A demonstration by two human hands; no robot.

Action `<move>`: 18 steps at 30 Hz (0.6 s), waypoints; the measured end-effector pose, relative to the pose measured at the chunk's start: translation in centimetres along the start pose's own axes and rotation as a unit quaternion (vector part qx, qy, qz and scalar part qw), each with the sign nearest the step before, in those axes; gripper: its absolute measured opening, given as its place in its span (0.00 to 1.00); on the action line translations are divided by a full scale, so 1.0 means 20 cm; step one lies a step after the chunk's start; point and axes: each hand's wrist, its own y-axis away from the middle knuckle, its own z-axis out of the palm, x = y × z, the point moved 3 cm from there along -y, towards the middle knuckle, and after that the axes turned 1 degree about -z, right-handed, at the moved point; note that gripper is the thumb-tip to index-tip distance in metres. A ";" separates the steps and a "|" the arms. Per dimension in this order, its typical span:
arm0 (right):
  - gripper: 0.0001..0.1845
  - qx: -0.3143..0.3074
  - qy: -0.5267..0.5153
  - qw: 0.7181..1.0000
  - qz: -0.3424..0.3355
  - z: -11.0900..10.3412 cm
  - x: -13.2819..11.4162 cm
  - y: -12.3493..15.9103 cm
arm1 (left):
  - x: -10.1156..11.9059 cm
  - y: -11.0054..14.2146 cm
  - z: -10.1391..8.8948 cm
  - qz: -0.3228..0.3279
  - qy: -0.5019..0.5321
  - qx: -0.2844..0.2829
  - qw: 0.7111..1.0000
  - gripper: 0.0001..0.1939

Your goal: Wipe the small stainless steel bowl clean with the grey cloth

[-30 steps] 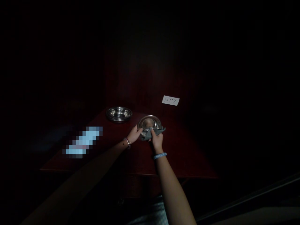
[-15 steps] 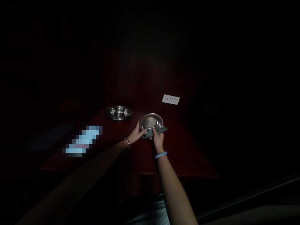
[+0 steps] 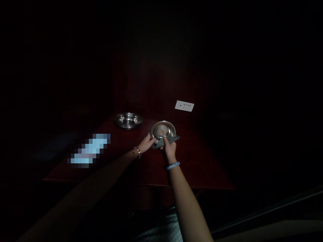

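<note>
Fingers, left hand [image 3: 146, 144]: closed on left rim of one steel bowl [image 3: 162, 129]. Fingers, right hand [image 3: 170, 150]: pinched, grey cloth [image 3: 173, 139] clamped to near rim. Bowl: slightly farther right of the bowl stack [image 3: 128, 122] than one second ago; held between both hands.

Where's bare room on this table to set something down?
The red table looks bare right of the right hand, though shadow hides its far right, and between the forearms near the front edge. It's crowded centrally, where the left hand grips a metal bowl and the right a cloth, and left, with stacked bowls and a pixelated patch.
</note>
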 end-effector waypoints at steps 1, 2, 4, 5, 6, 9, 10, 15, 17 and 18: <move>0.16 -0.001 0.003 1.000 -0.003 0.00 -0.01 0.00 | 0.01 0.00 0.00 -0.001 0.002 0.007 1.000 0.24; 0.16 -0.002 0.005 1.000 -0.006 0.00 -0.01 0.00 | 0.01 0.00 -0.01 -0.002 0.003 0.014 1.000 0.23; 0.16 -0.003 0.006 1.000 -0.011 0.00 -0.01 0.01 | 0.02 0.00 -0.02 -0.003 0.001 0.029 1.000 0.22; 0.16 -0.003 0.007 1.000 -0.015 0.00 -0.01 0.01 | 0.03 0.00 -0.02 -0.005 -0.001 0.036 0.999 0.21; 0.16 -0.004 0.010 1.000 -0.019 0.00 -0.01 0.00 | 0.03 0.00 -0.02 -0.007 -0.004 0.043 0.999 0.21; 0.16 -0.002 0.012 1.000 -0.028 0.00 -0.01 0.00 | 0.04 0.00 -0.03 -0.009 -0.012 0.057 0.998 0.20; 0.16 -0.001 0.011 1.000 -0.029 0.00 -0.01 0.00 | 0.04 0.00 -0.03 -0.007 -0.014 0.059 0.998 0.20; 0.16 0.000 0.014 0.999 -0.030 0.00 0.00 -0.01 | 0.02 0.00 -0.02 0.003 -0.016 0.051 0.999 0.20; 0.17 -0.002 0.012 1.000 -0.026 0.00 0.00 -0.01 | 0.00 0.00 -0.02 0.007 -0.012 0.041 0.999 0.24; 0.17 -0.003 0.009 1.000 -0.022 0.00 0.01 -0.01 | 0.00 0.00 -0.02 0.012 -0.011 0.035 0.999 0.27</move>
